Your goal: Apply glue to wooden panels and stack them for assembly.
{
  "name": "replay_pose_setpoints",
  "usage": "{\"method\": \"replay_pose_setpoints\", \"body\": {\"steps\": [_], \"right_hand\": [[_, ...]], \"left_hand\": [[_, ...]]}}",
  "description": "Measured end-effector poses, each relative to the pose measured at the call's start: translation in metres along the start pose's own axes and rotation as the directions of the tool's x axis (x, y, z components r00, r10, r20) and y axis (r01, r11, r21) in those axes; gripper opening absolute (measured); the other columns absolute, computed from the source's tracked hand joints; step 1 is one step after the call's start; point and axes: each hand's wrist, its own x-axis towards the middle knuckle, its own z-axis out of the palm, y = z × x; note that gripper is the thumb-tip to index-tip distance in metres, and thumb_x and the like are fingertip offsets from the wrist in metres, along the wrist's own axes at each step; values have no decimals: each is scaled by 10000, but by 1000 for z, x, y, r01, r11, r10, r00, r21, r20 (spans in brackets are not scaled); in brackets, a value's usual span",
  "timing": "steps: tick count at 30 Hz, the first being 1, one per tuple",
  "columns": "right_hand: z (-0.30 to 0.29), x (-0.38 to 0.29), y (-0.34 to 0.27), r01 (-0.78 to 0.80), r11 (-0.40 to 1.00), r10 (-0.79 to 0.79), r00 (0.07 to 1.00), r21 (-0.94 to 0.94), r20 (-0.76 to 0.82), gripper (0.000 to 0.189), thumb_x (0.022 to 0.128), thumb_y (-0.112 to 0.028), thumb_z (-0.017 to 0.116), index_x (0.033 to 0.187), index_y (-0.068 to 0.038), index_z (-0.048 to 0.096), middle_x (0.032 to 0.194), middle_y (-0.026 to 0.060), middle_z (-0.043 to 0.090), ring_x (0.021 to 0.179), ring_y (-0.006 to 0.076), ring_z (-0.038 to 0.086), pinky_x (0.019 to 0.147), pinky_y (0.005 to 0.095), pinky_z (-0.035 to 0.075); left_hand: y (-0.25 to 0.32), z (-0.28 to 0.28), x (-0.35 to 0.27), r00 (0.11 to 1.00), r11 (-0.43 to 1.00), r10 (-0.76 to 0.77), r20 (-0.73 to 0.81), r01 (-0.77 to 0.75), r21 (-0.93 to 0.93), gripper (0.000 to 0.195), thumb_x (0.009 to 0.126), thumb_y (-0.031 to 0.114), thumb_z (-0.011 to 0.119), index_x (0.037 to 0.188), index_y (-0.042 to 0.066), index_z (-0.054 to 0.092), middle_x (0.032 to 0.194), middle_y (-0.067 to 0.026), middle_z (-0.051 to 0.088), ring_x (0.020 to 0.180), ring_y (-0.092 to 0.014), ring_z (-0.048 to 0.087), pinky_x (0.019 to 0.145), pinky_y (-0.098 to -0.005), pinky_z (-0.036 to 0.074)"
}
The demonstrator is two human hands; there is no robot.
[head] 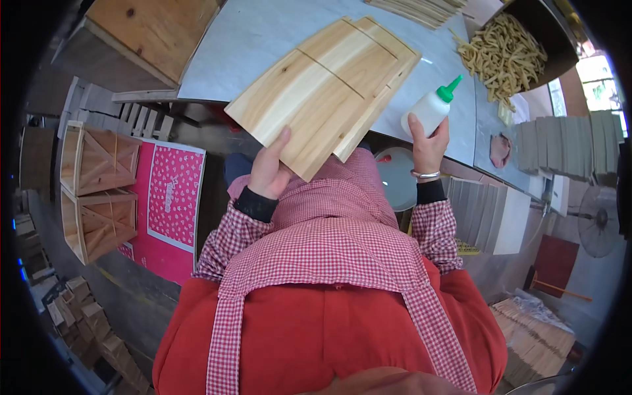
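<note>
My left hand (271, 170) grips the near lower corner of a pale wooden panel (321, 84), its thumb on the top face. Narrow grooves run across the panel, and a notch shows at its far edge. A second wooden piece (363, 136) lies along the panel's right side; whether the two are joined I cannot tell. The panel is tilted, its far part over the white-topped table (217, 54). To the right, my right hand (429, 138) holds a white squeeze bottle (427, 111) with a green nozzle cap pointing up and right, apart from the panel.
Wooden strips (419, 10) lie at the table's far edge. A tipped box of curled strips (508, 54) and stacked grey boards (568, 145) are at the right. A round basin (399, 180) sits below the table edge. Wooden crates (101, 158) stand left on a pink board (173, 261).
</note>
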Motion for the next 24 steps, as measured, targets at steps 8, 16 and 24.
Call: {"method": "replay_pose_setpoints", "body": {"steps": [8,16,24], "right_hand": [[-36,-4,8,-112,993,113,993,-43,42,450,806,-210,708,1132,12,491,959,85,597,803,168,596,687,295,494],[-45,25,-30,17,968,-17,1000,250,-3,386,886,-227,604,1154,18,472,993,131,592,836,175,616,640,293,534],[-13,64,-37,158,642,-48,985,751,-165,456,861,-209,635,1186,8,401,1026,153,565,798,232,619,538,296,512]], "left_hand": [[-8,-6,19,993,1000,8,115,-8,-5,496,867,109,628,1292,-11,401,1245,-145,517,1143,-288,528,966,-418,458],[10,-21,11,999,998,19,41,-21,64,514,852,77,637,1297,-12,396,1246,-160,515,1150,-297,524,981,-417,450],[10,-24,-2,999,995,38,-16,-36,89,528,864,94,625,1317,-13,376,1259,-166,509,1162,-302,518,986,-408,448]]}}
